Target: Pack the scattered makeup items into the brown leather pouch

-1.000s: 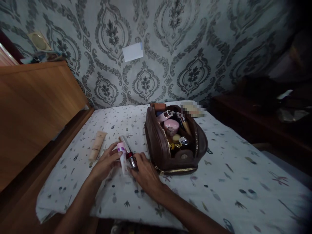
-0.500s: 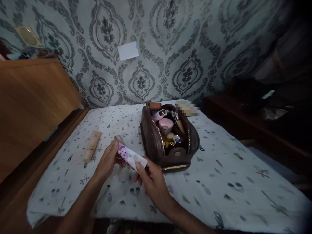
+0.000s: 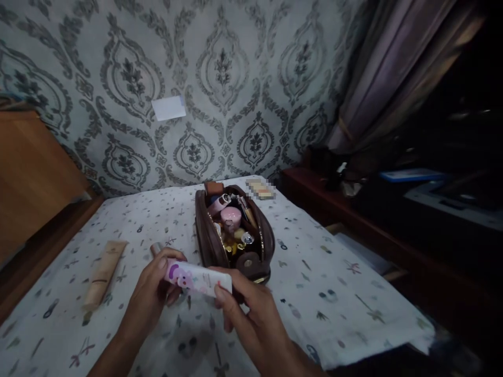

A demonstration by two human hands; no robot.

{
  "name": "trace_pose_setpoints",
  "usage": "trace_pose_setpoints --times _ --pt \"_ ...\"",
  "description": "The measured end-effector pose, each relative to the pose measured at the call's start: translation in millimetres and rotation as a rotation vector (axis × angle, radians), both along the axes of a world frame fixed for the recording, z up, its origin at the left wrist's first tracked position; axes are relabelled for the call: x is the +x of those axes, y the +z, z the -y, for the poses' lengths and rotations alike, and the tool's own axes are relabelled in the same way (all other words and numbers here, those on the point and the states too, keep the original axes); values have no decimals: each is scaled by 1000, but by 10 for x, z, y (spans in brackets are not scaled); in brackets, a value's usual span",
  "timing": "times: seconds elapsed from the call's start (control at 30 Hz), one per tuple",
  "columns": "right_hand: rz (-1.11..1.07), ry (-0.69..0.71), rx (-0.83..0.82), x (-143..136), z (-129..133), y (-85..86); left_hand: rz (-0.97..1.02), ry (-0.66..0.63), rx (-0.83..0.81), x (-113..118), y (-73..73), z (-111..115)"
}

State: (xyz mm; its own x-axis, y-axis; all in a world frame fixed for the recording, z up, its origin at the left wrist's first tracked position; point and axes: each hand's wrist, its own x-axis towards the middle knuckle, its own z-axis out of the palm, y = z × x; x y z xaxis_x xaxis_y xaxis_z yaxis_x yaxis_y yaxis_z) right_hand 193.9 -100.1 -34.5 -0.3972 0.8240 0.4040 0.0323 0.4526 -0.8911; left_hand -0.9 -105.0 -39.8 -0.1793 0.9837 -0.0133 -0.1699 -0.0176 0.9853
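Note:
A white and pink squeeze tube [image 3: 196, 278] with a cartoon animal print is held nearly level between both hands. My left hand [image 3: 151, 290] is closed round its left end, where the cap would be. At the flat right end, my right hand [image 3: 251, 309] pinches it between thumb and fingers. Just beyond sits an open brown toiletry bag [image 3: 202, 225], with a pink round container [image 3: 231, 217], gold and clear pieces and several slim items inside. A beige tube [image 3: 105, 275] lies to the left. Behind my left fingers shows part of a small cylindrical item [image 3: 155, 248].
All this rests on a white patterned cloth [image 3: 326, 272] over a table. A blurred flat item [image 3: 260, 189] lies behind the bag. On the left stands a wooden cabinet [image 3: 39, 178]; a dark red ledge [image 3: 314, 201] and a curtain [image 3: 377, 78] are at the right.
The view has turned to the right, so the bag and beige tube appear further left. The squeeze tube is now more level; both hands still hold it.

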Motion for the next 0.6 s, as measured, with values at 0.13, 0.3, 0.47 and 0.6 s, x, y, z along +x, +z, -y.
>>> trace_pose_setpoints --times 0.13,0.3,0.47,0.6 --pt "1 -83 94 212 -89 133 20 -86 -7 115 55 17" --pt "60 -275 214 455 -269 385 -48 -125 61 152 4 11" --pt "145 -446 345 606 -522 690 -71 -111 68 19 -156 -47" --pt "229 -479 430 657 -742 784 -66 -39 35 -103 -318 -85"
